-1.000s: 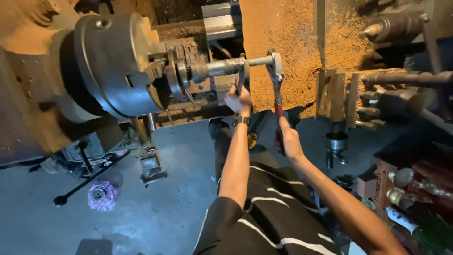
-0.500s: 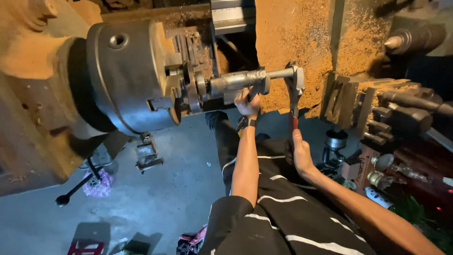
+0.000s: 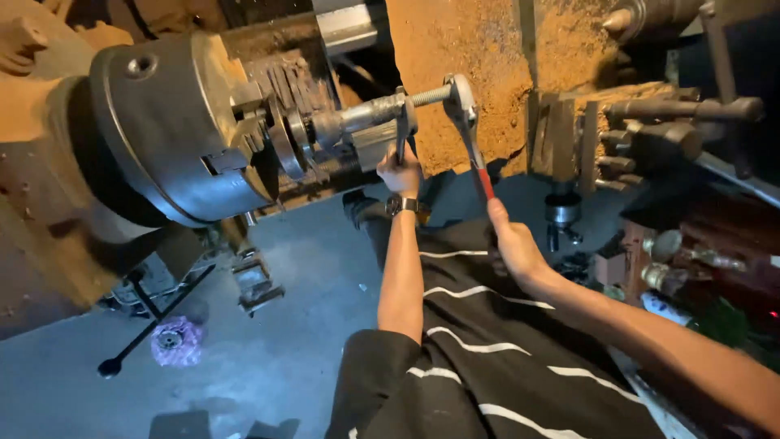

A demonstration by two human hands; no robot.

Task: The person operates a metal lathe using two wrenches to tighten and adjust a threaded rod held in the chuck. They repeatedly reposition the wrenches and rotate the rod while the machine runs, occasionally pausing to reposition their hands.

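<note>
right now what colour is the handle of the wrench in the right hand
Red, on the wrench gripped by the right hand; the head view shows it.

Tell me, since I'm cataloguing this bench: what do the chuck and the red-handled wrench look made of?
Lathe chuck: apparently bare steel, dull grey with a soft sheen and worn edges. Wrench: bright metal head, probably plated steel; its handle looks coated in red plastic or rubber, gripped by the right hand. The left hand holds a second dark metal tool.

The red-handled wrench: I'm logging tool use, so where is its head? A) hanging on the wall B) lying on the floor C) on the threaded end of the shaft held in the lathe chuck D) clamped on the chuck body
C: the right hand holds the red-handled wrench, whose head sits on the threaded end of the shaft gripped in the chuck.
</note>
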